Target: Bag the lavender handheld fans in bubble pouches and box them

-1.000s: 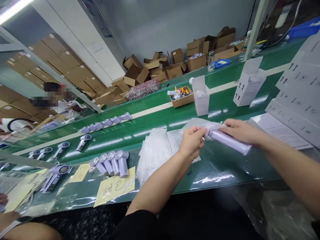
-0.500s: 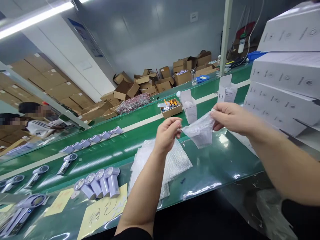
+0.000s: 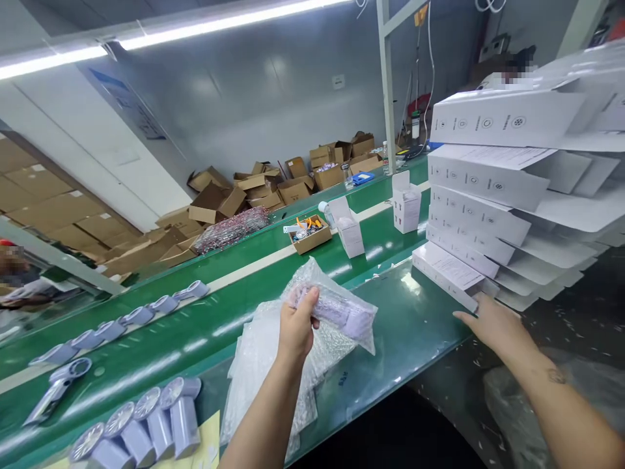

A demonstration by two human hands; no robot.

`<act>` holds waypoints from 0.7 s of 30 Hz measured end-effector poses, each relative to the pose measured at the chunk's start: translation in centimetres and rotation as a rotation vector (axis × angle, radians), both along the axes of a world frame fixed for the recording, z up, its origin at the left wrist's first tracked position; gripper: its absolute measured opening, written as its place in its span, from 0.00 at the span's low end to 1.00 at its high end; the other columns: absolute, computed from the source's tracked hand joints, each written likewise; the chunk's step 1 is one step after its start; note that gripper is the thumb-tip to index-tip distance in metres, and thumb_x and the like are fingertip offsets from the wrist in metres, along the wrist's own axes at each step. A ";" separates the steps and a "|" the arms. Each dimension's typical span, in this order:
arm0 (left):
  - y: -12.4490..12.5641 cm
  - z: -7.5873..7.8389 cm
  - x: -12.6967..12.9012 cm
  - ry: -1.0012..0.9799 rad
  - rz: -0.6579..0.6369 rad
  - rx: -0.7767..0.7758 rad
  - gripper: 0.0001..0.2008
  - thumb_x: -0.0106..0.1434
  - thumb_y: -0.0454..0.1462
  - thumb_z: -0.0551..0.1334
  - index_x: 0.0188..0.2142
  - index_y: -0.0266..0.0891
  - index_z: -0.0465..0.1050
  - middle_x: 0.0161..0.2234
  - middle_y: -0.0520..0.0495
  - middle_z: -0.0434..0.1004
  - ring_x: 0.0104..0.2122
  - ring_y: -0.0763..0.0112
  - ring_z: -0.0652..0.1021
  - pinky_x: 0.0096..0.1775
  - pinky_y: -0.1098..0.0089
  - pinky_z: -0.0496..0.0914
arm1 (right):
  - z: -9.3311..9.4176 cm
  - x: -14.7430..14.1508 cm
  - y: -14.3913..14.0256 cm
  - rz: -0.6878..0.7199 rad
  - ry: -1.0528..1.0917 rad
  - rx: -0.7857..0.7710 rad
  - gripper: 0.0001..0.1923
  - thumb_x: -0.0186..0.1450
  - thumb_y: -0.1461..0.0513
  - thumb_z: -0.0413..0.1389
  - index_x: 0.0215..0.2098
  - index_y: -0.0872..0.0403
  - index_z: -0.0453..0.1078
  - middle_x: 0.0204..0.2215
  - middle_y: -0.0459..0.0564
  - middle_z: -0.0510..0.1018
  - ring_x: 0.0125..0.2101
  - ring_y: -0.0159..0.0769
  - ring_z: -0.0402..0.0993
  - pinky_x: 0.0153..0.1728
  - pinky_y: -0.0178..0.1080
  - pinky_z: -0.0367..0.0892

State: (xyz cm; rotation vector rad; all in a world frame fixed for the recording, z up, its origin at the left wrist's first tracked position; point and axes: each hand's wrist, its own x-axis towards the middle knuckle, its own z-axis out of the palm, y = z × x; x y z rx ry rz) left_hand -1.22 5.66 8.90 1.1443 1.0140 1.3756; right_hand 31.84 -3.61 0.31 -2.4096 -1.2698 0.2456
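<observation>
1. Head camera, packing line: a lilac handheld fan sealed in a bubble-wrap bag (image 3: 336,311) sits in my left hand (image 3: 295,327), raised just above the green belt (image 3: 195,339). My fingers are curled closed around the bag's left end; the rest of the bag juts out to the right, past my fingertips.

2. Directly beneath that hand lies a loose pile of empty bubble bags (image 3: 273,371), spread flat on the near edge of the belt.

3. My right hand (image 3: 491,322) is well apart from the bagged fan, stretched out to the right. Its fingers are extended and nearly flat, gripping nothing, with the tips at the lowest carton of a stack of white product boxes (image 3: 493,189); whether they press on it I cannot tell.

4. The stack stands at the right end of the bench, its boxes lying on their sides with end flaps open toward me.

5. At lower left, a row of unbagged lilac fans (image 3: 141,426) stands close together on a yellow paper sheet. Farther back, more fans (image 3: 122,319) lie in a line along the belt.

6. Across the belt, two upright open white cartons (image 3: 378,215) stand near a small cardboard tray of tools (image 3: 309,234).

7. Behind the line, empty brown cartons (image 3: 273,189) are heaped against the grey wall.
</observation>
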 end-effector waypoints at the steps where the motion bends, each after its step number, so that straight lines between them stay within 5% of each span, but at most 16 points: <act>1: 0.1 0.2 -0.3 -0.016 -0.003 -0.022 0.17 0.49 0.44 0.69 0.31 0.35 0.69 0.20 0.57 0.64 0.16 0.82 0.64 0.12 0.80 0.56 | -1.0 0.4 -0.2 0.035 -0.016 -0.039 0.13 0.64 0.55 0.49 0.35 0.57 0.66 0.28 0.59 0.75 0.27 0.47 0.72 0.25 0.42 0.61; 4: 0.1 0.6 -0.5 -0.072 -0.011 -0.052 0.18 0.48 0.44 0.69 0.31 0.35 0.68 0.20 0.57 0.64 0.16 0.82 0.64 0.12 0.81 0.56 | -1.0 -1.5 -0.2 0.136 -0.094 0.023 0.12 0.67 0.61 0.41 0.37 0.54 0.65 0.26 0.54 0.75 0.23 0.41 0.71 0.22 0.38 0.56; 9: 1.0 2.9 0.6 -0.290 0.092 -0.054 0.19 0.45 0.43 0.70 0.30 0.35 0.66 0.20 0.58 0.63 0.16 0.83 0.65 0.12 0.81 0.52 | 5.9 -6.7 1.5 0.439 -0.421 0.111 0.20 0.60 0.73 0.42 0.43 0.51 0.65 0.28 0.51 0.73 0.18 0.35 0.67 0.18 0.37 0.47; 13: 2.9 4.8 2.4 -0.346 0.109 -0.052 0.20 0.46 0.45 0.69 0.33 0.34 0.69 0.23 0.55 0.68 0.17 0.81 0.68 0.14 0.80 0.55 | 9.4 -8.2 5.2 0.843 -0.504 0.226 0.27 0.52 0.78 0.42 0.43 0.52 0.68 0.32 0.52 0.72 0.26 0.39 0.71 0.20 0.37 0.55; 16: 4.3 5.3 2.1 -0.095 0.165 0.056 0.18 0.50 0.46 0.66 0.32 0.33 0.70 0.22 0.53 0.68 0.16 0.79 0.66 0.15 0.77 0.59 | 9.2 -8.9 7.3 1.030 -0.335 0.375 0.26 0.57 0.75 0.44 0.49 0.50 0.65 0.42 0.54 0.71 0.35 0.42 0.72 0.30 0.39 0.66; 18: 4.5 5.5 1.2 0.134 0.263 0.166 0.16 0.53 0.47 0.64 0.31 0.34 0.70 0.21 0.53 0.67 0.17 0.77 0.67 0.18 0.75 0.62 | 8.2 -9.9 7.6 1.049 -0.141 0.450 0.18 0.63 0.65 0.49 0.52 0.50 0.63 0.48 0.56 0.66 0.38 0.42 0.72 0.36 0.42 0.69; 21: 3.4 6.4 0.6 0.511 0.371 0.416 0.14 0.58 0.46 0.61 0.35 0.37 0.71 0.26 0.48 0.71 0.26 0.69 0.73 0.28 0.72 0.67 | 6.4 -12.5 6.9 0.997 0.031 0.559 0.26 0.58 0.51 0.58 0.50 0.53 0.61 0.50 0.59 0.59 0.43 0.47 0.70 0.42 0.47 0.70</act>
